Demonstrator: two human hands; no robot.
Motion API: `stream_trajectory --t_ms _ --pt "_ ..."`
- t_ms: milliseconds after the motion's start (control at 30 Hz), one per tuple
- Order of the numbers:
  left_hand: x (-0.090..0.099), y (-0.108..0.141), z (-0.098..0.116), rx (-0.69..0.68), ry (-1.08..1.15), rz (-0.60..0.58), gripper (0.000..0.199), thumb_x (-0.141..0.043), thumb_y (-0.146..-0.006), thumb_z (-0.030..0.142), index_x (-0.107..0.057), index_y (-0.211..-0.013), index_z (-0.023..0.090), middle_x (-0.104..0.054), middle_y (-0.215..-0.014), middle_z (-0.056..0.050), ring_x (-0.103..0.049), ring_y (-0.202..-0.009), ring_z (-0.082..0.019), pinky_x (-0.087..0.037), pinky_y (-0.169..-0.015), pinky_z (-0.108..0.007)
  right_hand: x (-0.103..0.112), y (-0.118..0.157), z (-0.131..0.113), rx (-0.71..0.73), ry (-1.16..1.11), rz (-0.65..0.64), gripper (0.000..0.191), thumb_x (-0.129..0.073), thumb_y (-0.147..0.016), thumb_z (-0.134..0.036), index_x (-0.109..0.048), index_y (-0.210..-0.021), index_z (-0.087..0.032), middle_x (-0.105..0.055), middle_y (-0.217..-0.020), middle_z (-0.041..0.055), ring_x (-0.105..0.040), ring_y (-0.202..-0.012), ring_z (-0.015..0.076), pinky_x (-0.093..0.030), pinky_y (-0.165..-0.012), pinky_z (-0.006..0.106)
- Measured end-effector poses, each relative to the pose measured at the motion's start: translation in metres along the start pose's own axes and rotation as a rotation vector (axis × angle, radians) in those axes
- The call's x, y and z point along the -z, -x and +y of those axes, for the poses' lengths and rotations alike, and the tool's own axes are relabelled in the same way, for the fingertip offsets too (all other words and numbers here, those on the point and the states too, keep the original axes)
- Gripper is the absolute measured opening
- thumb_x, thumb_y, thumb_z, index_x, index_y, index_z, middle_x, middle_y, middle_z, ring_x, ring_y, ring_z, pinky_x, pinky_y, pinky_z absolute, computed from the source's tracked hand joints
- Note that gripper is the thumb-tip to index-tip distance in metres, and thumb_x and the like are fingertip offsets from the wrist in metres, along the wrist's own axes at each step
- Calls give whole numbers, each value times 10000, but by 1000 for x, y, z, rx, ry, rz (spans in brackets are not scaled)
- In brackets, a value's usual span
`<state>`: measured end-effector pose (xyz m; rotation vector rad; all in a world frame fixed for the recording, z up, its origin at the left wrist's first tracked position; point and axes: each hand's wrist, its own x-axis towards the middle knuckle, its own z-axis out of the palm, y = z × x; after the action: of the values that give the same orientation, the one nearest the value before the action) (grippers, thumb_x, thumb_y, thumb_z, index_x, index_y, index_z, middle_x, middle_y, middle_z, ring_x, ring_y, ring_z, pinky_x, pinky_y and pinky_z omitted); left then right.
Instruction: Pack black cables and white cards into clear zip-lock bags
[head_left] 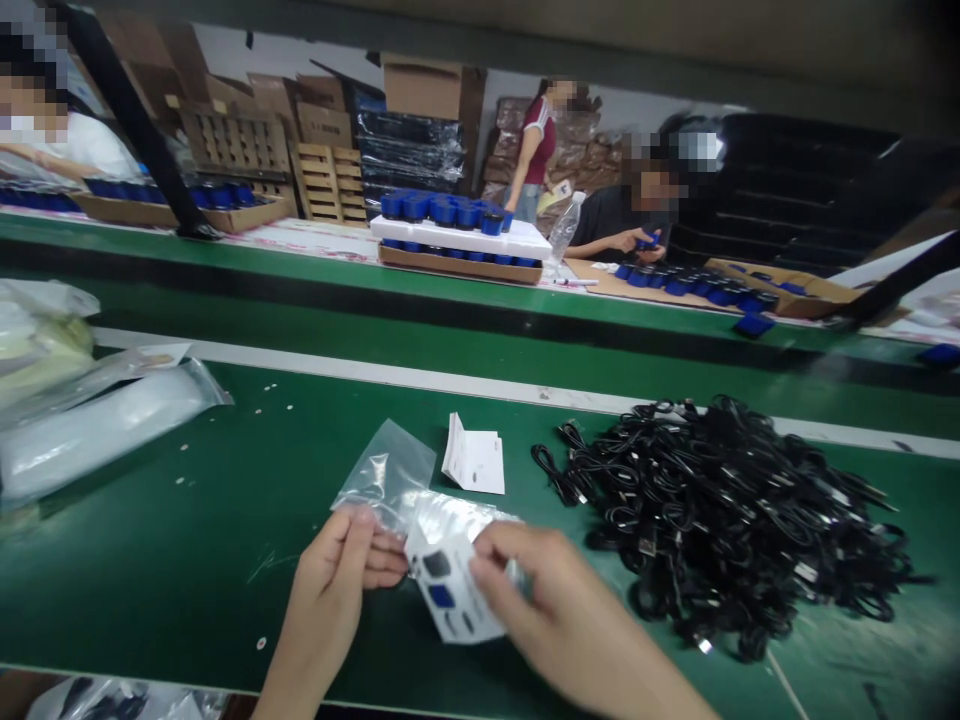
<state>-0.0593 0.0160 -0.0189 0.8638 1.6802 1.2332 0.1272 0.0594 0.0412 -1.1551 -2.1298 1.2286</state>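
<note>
My left hand (356, 555) pinches a clear plastic bag (390, 470) between thumb and fingers, its far end spread upward over the green table. Between thumb and forefinger, my right hand (536, 590) grips a printed white leaflet (454, 590) with dark and blue product pictures. The leaflet is beside the left fingertips and partly covers a shiny stack of clear bags (457, 515) lying on the table. Just beyond the stack stands a folded white paper (476, 460), half open. To the right of my right hand spreads a heap of black cables (720, 510).
Plastic-wrapped packs (105, 420) lie at the left. Across the raised ledge are blue items on a white tray (469, 238) and a plastic bottle (566, 228). A co-worker (630, 225) handles a blue piece opposite. An overhead beam crosses the top.
</note>
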Motion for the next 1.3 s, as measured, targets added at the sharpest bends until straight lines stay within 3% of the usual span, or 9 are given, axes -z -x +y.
stream_trajectory --t_ms 167,267,400,467,567,767,900,1000,1300 --pt "-14 5 5 -144 -153 120 375 -443 -861 473 -481 -597 210 -525 -497 57 -500 -465 -111 -412 -473 -209 -39 11 1 147 183 28 170 -447 -871 -135 -546 -748 -198 -603 -692 4 -569 -625 153 -414 -588 256" --pt "-14 8 9 -219 -226 222 331 -414 -865 397 -414 -581 227 -410 -485 77 -421 -453 -105 -348 -461 -210 -60 12 8 171 91 231 117 -482 -863 -174 -586 -885 -222 -614 -732 9 -606 -676 175 -472 -633 277" --pt "-9 6 14 -253 -264 340 273 -378 -876 334 -409 -623 237 -368 -483 85 -392 -438 -109 -331 -447 -212 -95 25 19 56 -101 515 622 -733 -679 -295 -465 -1238 -244 -636 -1049 84 -645 -874 255 -538 -761 353" --pt "-9 5 17 -257 -271 378 272 -360 -888 322 -406 -633 238 -365 -485 86 -384 -434 -108 -325 -437 -210 -113 29 25 -20 -262 427 681 -790 -597 -356 -508 -1204 -233 -679 -995 83 -671 -788 256 -566 -667 325" --pt "-11 7 19 -251 -276 393 279 -333 -906 332 -412 -655 240 -350 -485 90 -369 -420 -106 -310 -405 -205 -127 27 30 -96 -467 271 294 -684 -708 -437 -645 -875 -198 -701 -674 44 -667 -555 207 -530 -492 262" --pt "-9 10 16 -256 -340 347 286 -352 -894 358 -483 -676 227 -436 -472 81 -449 -420 -109 -354 -425 -202 -109 19 33 -84 -271 402 285 -528 -866 -328 -537 -612 -198 -605 -455 2 -613 -417 156 -453 -445 224" --pt "-2 12 10 -305 -431 248 312 -475 -828 394 -530 -582 211 -511 -463 60 -494 -450 -108 -367 -471 -200 -87 26 33 312 151 601 125 -507 -849 -127 -595 -807 -205 -615 -590 21 -599 -514 158 -457 -499 254" --pt "2 16 8 -425 -519 212 294 -482 -836 352 -534 -587 206 -513 -485 63 -473 -442 -91 -361 -458 -182 -79 30 30 507 325 691 257 -509 -826 -62 -572 -1023 -215 -651 -682 51 -603 -570 184 -481 -530 293" --pt "-11 28 9 -898 -804 262 300 -476 -868 184 -459 -568 201 -423 -467 73 -425 -404 -71 -337 -458 -186 -66 33 28 400 660 512 210 -416 -889 -72 -610 -883 -152 -615 -618 31 -577 -504 166 -460 -480 259"
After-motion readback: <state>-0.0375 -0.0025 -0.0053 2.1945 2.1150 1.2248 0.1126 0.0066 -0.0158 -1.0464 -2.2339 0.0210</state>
